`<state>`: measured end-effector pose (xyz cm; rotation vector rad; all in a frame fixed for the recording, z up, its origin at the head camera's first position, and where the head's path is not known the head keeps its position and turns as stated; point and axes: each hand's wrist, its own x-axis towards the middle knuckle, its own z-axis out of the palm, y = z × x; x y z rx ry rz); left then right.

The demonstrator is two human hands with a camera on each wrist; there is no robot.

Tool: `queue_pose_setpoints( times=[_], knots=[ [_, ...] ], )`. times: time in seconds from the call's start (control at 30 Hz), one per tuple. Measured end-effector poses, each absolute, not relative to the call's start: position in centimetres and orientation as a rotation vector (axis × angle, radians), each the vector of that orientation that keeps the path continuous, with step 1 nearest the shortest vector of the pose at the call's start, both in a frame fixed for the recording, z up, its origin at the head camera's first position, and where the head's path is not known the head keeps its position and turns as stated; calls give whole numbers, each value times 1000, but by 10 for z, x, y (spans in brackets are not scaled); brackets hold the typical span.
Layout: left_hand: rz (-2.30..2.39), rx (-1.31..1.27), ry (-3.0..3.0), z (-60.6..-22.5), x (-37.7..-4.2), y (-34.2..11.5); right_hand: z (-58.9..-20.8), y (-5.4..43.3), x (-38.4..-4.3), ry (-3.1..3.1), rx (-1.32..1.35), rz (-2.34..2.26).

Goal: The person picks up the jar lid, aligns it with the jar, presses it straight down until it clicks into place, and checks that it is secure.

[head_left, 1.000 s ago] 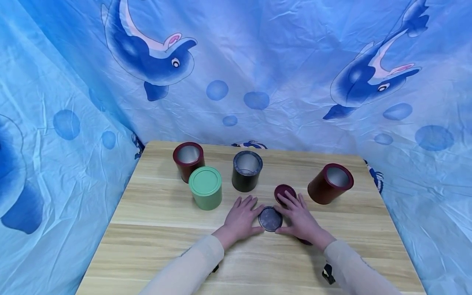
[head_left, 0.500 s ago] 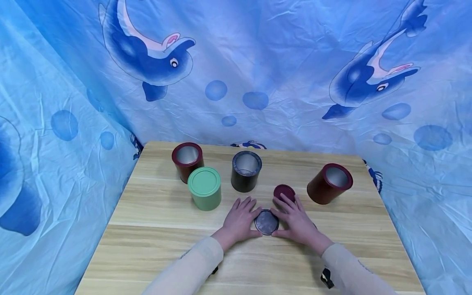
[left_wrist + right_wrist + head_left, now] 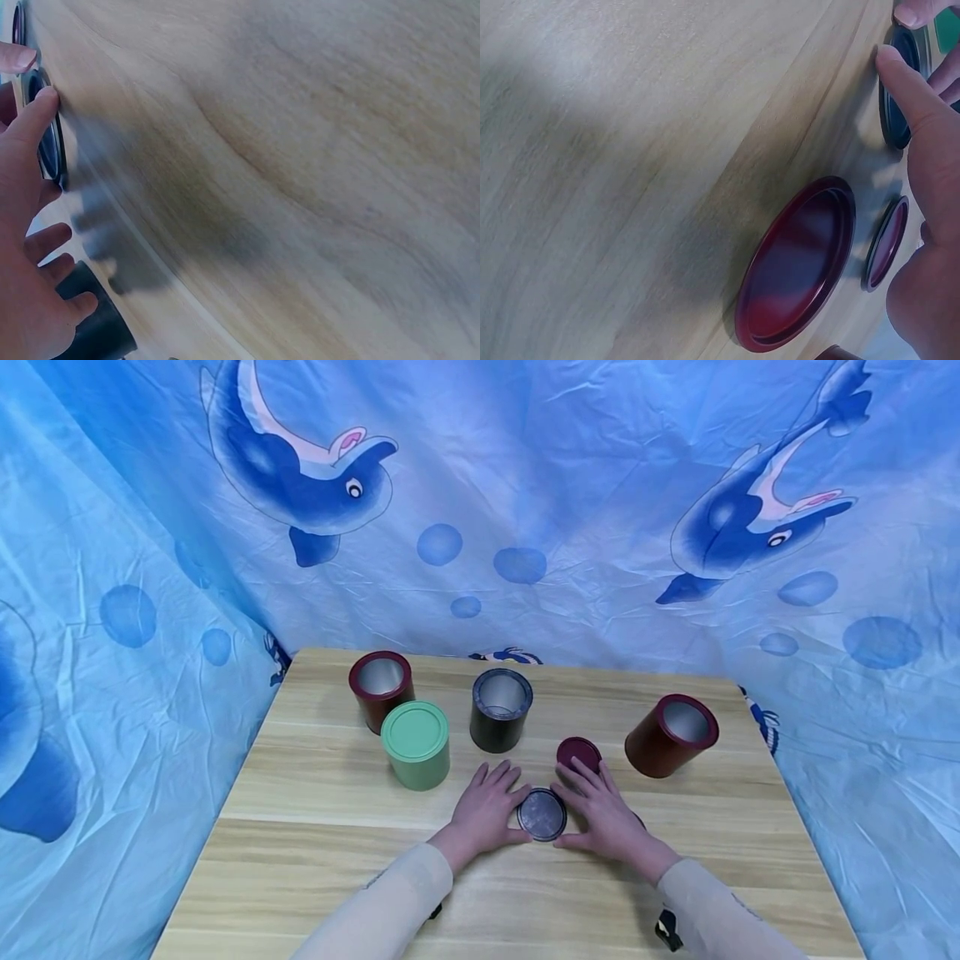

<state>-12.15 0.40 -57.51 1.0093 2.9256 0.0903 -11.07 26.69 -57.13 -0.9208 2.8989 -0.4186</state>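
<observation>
A round black lid (image 3: 542,814) lies flat on the table between both hands. My left hand (image 3: 486,810) holds its left side, thumb and forefinger around the rim, the other fingers spread on the table side. From the right, my right hand (image 3: 600,814) holds the rim likewise with thumb and forefinger. Its other fingers reach over a dark red lid (image 3: 579,752). In the right wrist view another red lid (image 3: 795,266) lies beneath the right forearm; the head view mostly hides it. Behind the hands stands an open black can (image 3: 500,718).
At the back left, an open red can (image 3: 382,689) stands just behind a green can (image 3: 417,747) with its lid on. Another open red can (image 3: 670,737) stands to the right. Blue dolphin-print cloth (image 3: 562,568) surrounds the wooden table (image 3: 300,877).
The black lid has slid slightly left and towards the person between both hands. The right hand has shifted a little the same way. The cans stay where they were.
</observation>
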Motion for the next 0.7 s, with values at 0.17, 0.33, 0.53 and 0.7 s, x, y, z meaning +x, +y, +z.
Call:
queue_pose_setpoints(
  times=[0.17, 0.33, 0.53, 0.7],
  knots=[
    [96, 1019, 2922, -576, -123, 4, -573, 268, -113, 2885, -909, -448],
    [98, 1034, 2918, -575, -125, 4, -573, 267, -115, 2876, -927, -489],
    [10, 1117, 2943, -573, -129, 5, -573, 265, -116, 2897, -974, -535],
    [7, 1154, 2947, -574, -129, 6, -573, 265, -117, 2857, -959, -589]
  ],
)
